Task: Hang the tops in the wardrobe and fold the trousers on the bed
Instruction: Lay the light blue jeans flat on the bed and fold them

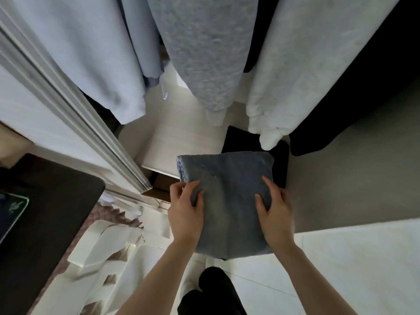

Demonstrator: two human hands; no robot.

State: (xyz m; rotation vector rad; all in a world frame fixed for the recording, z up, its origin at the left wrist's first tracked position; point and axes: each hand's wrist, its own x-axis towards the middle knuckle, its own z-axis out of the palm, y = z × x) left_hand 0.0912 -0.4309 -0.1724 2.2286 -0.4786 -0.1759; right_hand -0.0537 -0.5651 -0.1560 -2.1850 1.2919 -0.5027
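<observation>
Folded blue-grey garment (227, 201), held out flat in front of the body over the wardrobe floor (181, 137), both hands gripping its near half. Left hand (186, 212): fingers curled over the left edge, thumb on top pinching a fold. Right hand (276, 214): thumb pressed on the top face, fingers wrapped under the right edge. The garment's far edge lies above a black folded item (281, 160) on the wardrobe floor. Above hang a pale lilac top (91, 53), a grey marl top (204, 48) and a white fleecy top (302, 64), hems well clear of the bundle. Open wardrobe door (75, 105) stands left; dark table (52, 201) beyond it. Open floor tiles (352, 269) lower right.
</observation>
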